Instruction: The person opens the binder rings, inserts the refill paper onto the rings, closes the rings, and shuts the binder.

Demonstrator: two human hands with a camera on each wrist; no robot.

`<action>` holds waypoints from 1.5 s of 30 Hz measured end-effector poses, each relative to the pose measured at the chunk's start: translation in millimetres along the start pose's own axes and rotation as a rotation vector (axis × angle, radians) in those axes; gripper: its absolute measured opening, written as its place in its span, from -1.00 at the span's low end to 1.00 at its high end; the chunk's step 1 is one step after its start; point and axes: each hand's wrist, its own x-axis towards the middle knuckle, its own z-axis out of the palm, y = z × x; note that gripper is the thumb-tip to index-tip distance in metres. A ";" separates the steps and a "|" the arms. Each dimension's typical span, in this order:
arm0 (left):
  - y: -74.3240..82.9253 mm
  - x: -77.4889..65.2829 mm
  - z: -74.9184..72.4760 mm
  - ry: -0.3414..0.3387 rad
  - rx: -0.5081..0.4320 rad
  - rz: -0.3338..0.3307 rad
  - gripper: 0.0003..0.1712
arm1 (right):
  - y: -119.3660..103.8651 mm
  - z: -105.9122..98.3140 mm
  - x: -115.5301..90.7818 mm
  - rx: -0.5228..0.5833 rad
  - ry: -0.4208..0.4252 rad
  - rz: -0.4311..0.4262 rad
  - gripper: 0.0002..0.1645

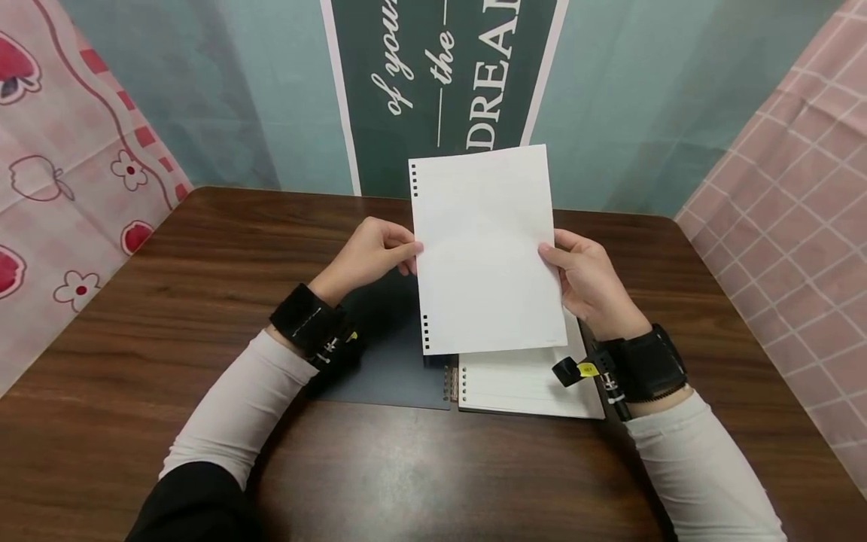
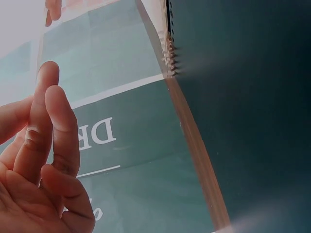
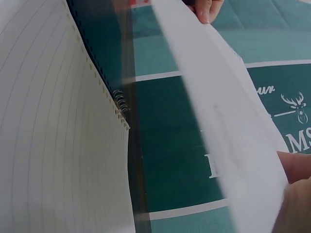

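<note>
A white sheet of paper (image 1: pixel 488 252), with punched holes at both ends of its left edge, is held up above an open ring binder notebook. My left hand (image 1: pixel 379 252) pinches the sheet's left edge between thumb and fingers. On the opposite edge, my right hand (image 1: pixel 585 275) pinches it, thumb in front. Below lies the notebook's dark cover (image 1: pixel 396 376) on the left and its lined pages (image 1: pixel 528 388) on the right, with metal rings (image 1: pixel 450 382) between. The sheet hides much of the notebook's upper part. In the right wrist view the paper (image 3: pixel 214 97) stands tilted beside the lined pages.
The brown wooden table (image 1: pixel 406 467) carries the notebook. A teal backdrop (image 1: pixel 609 113) with a dark green lettered panel hangs behind the table. Pink patterned cloths hang at the left (image 1: pixel 68 188) and right (image 1: pixel 799 226).
</note>
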 end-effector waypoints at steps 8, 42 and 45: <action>3.6 3.1 9.7 -0.026 -0.009 0.014 -0.81 | 4.5 -11.7 -5.6 0.019 -0.002 -0.010 -0.36; 21.2 11.2 28.7 -0.097 -0.039 0.046 -0.81 | 5.3 -41.7 -27.5 0.079 -0.018 -0.024 -0.40; 22.6 10.5 30.2 -0.104 -0.053 0.050 -0.81 | 5.7 -44.0 -28.3 0.087 -0.017 -0.012 -0.40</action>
